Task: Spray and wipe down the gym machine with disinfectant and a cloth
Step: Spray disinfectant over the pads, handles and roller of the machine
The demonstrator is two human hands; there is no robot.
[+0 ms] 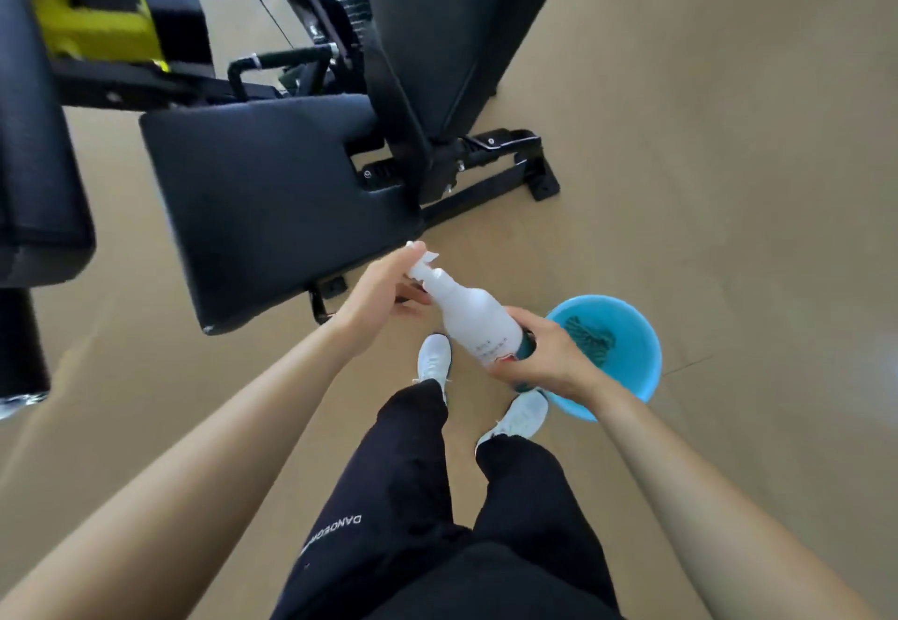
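I hold a white spray bottle (469, 316) tilted in front of me, nozzle toward the machine. My left hand (376, 291) grips its spray head and neck. My right hand (539, 357) is wrapped around its base. Just beyond the nozzle is the black padded seat (272, 201) of the gym machine, with its tall black back pad (437, 22) rising behind. A teal cloth (590, 340) lies inside a blue bucket (641, 352) on the floor, right behind my right hand.
The machine's black steel base frame (500, 167) runs across the tan floor. Another black pad (34, 148) and a yellow frame part (92, 22) are at the left. My white shoes (435, 359) stand between the seat and the bucket.
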